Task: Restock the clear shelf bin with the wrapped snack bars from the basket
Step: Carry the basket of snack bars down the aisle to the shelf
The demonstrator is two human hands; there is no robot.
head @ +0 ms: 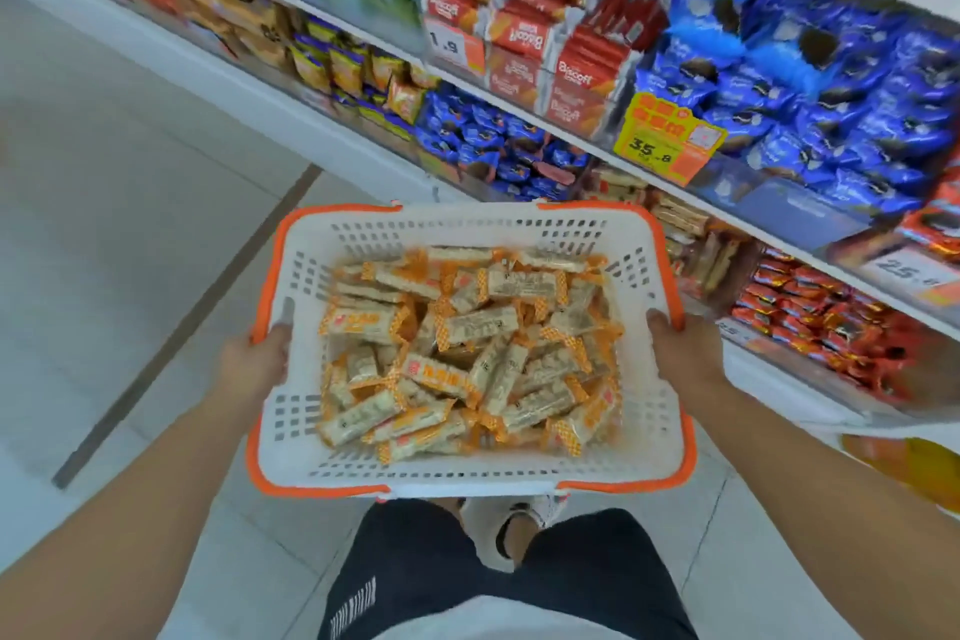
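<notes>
A white plastic basket (644, 411) with an orange rim is held level in front of me, above the floor. Several wrapped snack bars (467, 353), beige with orange checked ends, lie piled loose inside it. My left hand (254, 361) grips the basket's left rim, thumb over the edge. My right hand (683, 353) grips the right rim the same way. Just beyond the basket's far right corner, a clear shelf bin (696, 244) on the lower shelf holds a few similar beige bars, partly blurred.
Store shelves run diagonally from upper left to lower right, packed with red Biscoff packs (545, 36), blue cookie packs (831, 83) and orange-red packs (821, 322). A yellow price tag (667, 138) hangs on a shelf edge. Pale tiled floor (130, 203) lies to the left.
</notes>
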